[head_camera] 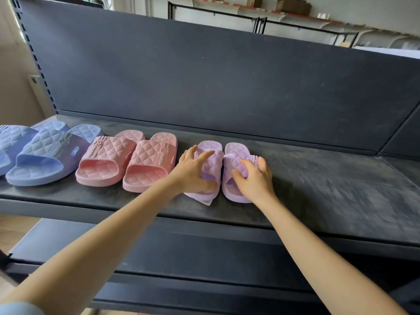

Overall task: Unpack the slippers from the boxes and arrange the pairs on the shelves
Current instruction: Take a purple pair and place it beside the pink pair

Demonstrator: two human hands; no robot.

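Fingers (205,156) of left hand (195,171) are spread and curled over the strap of left lilac slipper (216,165), thumb down at the foot opening. Right hand (254,180) does the same on right lilac slipper (234,155): fingers over the strap, thumb tucked at the opening, so each hand grips one shoe. Both slippers sit flat and side by side, almost touching, near the front edge of the dark shelf (318,178), toes pointing to the back. A small white tag (208,202) sticks out under the left one's heel. They look like moulded foam: likely light, a bit squashy, quilted surface not slippery, nothing fragile. The strap is the obvious hold, or pinch the sole's sides to nudge it. Further left, a pink pair (127,160) is lined up, then blue slippers (45,153), partly cut off. Behind stands the dark back panel (204,76).
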